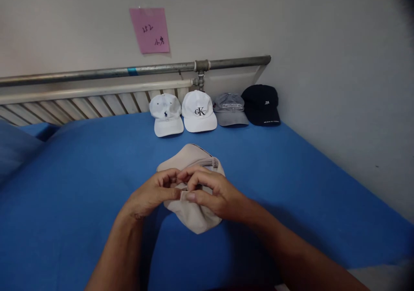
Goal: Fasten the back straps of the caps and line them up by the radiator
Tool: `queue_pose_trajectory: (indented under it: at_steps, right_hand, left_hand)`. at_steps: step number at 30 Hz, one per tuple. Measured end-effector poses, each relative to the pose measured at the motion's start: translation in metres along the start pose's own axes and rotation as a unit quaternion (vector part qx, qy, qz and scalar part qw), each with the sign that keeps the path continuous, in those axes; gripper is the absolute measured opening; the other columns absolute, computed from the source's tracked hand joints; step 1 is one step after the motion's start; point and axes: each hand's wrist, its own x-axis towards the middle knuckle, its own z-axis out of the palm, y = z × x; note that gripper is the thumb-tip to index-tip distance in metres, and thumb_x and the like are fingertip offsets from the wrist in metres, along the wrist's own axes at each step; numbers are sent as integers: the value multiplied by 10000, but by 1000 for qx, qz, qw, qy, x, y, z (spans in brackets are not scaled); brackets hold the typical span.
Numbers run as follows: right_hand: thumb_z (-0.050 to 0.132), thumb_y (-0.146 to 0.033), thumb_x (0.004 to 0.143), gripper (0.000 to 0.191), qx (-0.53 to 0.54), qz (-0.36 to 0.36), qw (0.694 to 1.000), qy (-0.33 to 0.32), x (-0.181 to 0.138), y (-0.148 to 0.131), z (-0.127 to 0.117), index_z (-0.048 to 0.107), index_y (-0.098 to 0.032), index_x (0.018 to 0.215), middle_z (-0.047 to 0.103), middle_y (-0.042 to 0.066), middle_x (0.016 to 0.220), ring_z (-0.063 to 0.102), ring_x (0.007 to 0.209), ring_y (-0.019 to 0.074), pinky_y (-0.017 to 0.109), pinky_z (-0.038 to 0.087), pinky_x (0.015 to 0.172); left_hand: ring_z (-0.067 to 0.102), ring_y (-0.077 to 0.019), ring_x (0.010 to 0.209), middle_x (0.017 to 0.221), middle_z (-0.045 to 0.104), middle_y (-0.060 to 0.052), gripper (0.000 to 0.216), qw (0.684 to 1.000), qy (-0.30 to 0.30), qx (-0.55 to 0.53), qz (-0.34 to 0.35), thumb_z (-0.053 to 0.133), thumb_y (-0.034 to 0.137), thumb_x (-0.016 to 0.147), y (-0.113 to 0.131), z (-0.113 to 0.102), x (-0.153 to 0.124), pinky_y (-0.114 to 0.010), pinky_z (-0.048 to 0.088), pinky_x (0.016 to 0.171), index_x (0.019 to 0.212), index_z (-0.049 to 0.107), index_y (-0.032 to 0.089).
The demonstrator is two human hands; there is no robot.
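Note:
A beige cap (194,215) is held above the blue bed (80,187) in front of me. My left hand (152,194) pinches the cap's back strap from the left, fingers curled. My right hand (210,192) grips the same strap from the right, fingers closed over it. The two hands meet at the middle of the cap, and they hide much of its back.
Several caps line the head of the bed: a white one with a small logo (166,115), a white one with letters (198,111), a grey one (229,109) and a black one (261,104). A metal pipe (129,71) and a pink note (150,30) are on the wall.

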Motion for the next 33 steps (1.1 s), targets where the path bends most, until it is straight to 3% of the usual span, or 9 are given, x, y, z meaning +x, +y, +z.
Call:
queue_pose_trajectory:
  at_steps: [3,9,15,23,33]
  right_hand:
    - [654,-170,801,81,4,-7,999,36,1,3,-3,614,-179,731,618,67,1139,579,1093,197,391,420,977]
    - [663,-159,743,95,23,23,991,129,3,15,-1,618,-195,667,659,47,1010,577,1113,208,382,451,926]
    - [603,-90,699,144,-35,7,989,141,3,13,-1,544,-193,617,663,55,943,589,1096,221,392,467,892]
    - [534,-68,665,128,-173,-44,975,132,-1,14,-3,532,-191,626,629,77,1121,616,1038,219,415,462,926]
    - [513,-50,667,156,-212,-79,969,101,-4,15,-2,486,-196,621,620,88,1104,610,1018,213,371,478,877]
  left_hand:
    - [595,-112,790,866,661,-7,313,999,27,-44,17,766,101,628,-1,1,2,-207,458,717,921,688,179]
    - [612,-87,625,729,677,3,288,990,74,-117,28,804,76,561,2,9,5,-194,484,622,808,673,149]
    - [598,-79,600,712,665,8,287,988,100,-112,33,810,86,552,2,13,6,-177,466,577,792,662,142]
    - [603,-82,655,781,648,17,291,992,94,-73,44,810,101,595,-4,12,7,-188,470,614,838,662,162]
    - [600,-110,752,866,650,6,277,995,79,-33,53,804,130,622,-6,12,8,-226,486,687,852,658,179]
